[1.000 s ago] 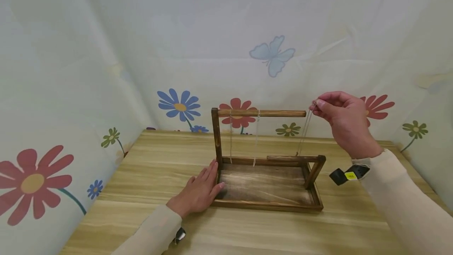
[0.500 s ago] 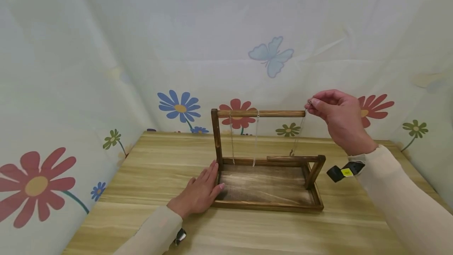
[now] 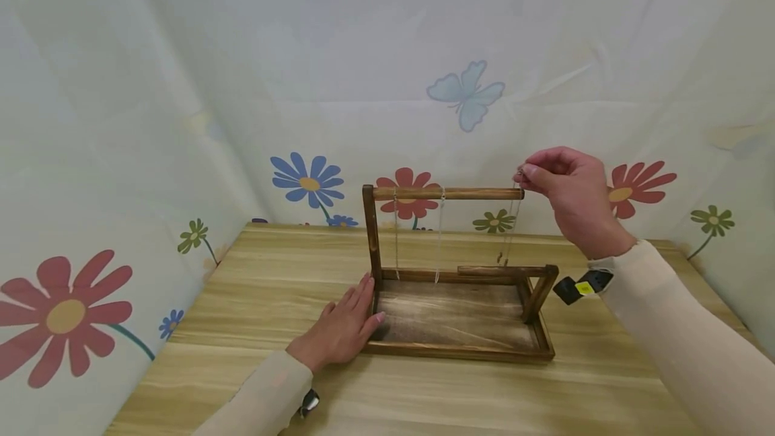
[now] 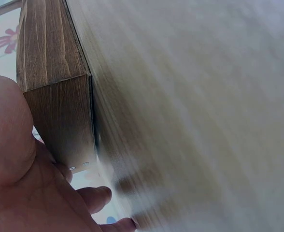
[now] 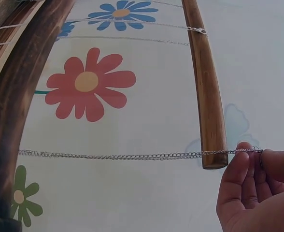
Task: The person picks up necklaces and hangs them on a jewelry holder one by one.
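A dark wooden jewelry stand (image 3: pixel 448 352) with a tray base stands on the table. My left hand (image 3: pixel 339 325) rests with straight fingers against its left end, its palm beside the wooden corner (image 4: pixel 60 121) in the left wrist view. Between thumb and fingertips, my right hand (image 3: pixel 569 194) pinches the top of a thin silver chain necklace (image 5: pixel 113 157). The chain hangs in a doubled strand over the free right end of the upper bar (image 5: pixel 209 106), its lower end near the short bar. Two other necklaces (image 3: pixel 439 241) hang from the upper bar, farther left.
A shorter, lower bar (image 3: pixel 502 271) on a right-hand post juts leftward over the tray. The wood-grain table (image 3: pixel 284 268) runs back to a pale cloth backdrop (image 3: pixel 363 52) printed with flowers and a butterfly.
My right hand has moved left, bringing the chain necklace from beyond the upper bar's right end to over that end. My left hand has stayed in place.
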`<state>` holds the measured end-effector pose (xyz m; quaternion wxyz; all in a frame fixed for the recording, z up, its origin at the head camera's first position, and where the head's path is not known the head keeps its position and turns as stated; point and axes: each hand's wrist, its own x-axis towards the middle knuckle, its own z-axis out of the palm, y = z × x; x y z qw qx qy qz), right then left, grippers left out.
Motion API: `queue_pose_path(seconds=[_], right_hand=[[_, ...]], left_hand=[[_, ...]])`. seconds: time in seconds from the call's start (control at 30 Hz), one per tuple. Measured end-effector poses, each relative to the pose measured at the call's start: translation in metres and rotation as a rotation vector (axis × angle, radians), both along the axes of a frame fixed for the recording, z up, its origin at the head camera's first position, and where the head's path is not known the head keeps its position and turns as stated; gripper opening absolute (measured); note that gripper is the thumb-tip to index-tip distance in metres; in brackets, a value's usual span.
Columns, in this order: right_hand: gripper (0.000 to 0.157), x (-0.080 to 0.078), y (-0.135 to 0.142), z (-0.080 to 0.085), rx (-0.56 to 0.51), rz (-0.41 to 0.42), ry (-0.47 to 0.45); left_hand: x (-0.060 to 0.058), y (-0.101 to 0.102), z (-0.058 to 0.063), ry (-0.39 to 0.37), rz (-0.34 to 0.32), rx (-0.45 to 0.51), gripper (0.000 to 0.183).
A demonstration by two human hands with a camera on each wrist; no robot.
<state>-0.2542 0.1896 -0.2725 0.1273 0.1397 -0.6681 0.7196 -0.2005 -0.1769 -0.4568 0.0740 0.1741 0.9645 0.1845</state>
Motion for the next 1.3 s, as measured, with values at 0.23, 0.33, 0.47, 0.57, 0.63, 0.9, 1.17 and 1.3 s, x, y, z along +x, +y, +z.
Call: queue_pose_path(seconds=[0.23,0.33,0.47,0.57,0.63,0.9,1.17,1.3], right_hand=[[0.009,0.002,-0.012,0.005,0.133,-0.052,0.023],[0.012,0.003,-0.015,0.005,0.188,-0.085,0.027],[0.017,0.004,-0.018,0.004,0.219,-0.092,0.037],[0.018,0.006,-0.020,0.003,0.267,-0.113,0.046],[0.017,0.007,-0.022,0.003,0.306,-0.137,0.050],[0.016,0.010,-0.030,0.000,0.440,-0.184,0.119],[0.011,0.012,-0.037,-0.004,0.594,-0.288,0.250],[0.008,0.011,-0.039,-0.006,0.634,-0.329,0.285]], left_hand=[[0.000,0.000,-0.001,0.001,0.002,0.000,0.074],[0.000,0.000,0.000,0.001,0.000,0.001,0.074],[0.000,0.000,0.000,-0.007,0.001,0.002,0.075],[0.000,0.000,0.000,-0.013,0.001,0.002,0.075],[0.000,0.000,0.000,-0.015,0.002,0.004,0.075],[0.001,0.000,0.002,-0.016,0.000,0.015,0.074],[0.001,-0.001,0.001,-0.017,-0.001,0.019,0.075],[0.000,-0.001,0.001,-0.012,0.001,0.017,0.075]])
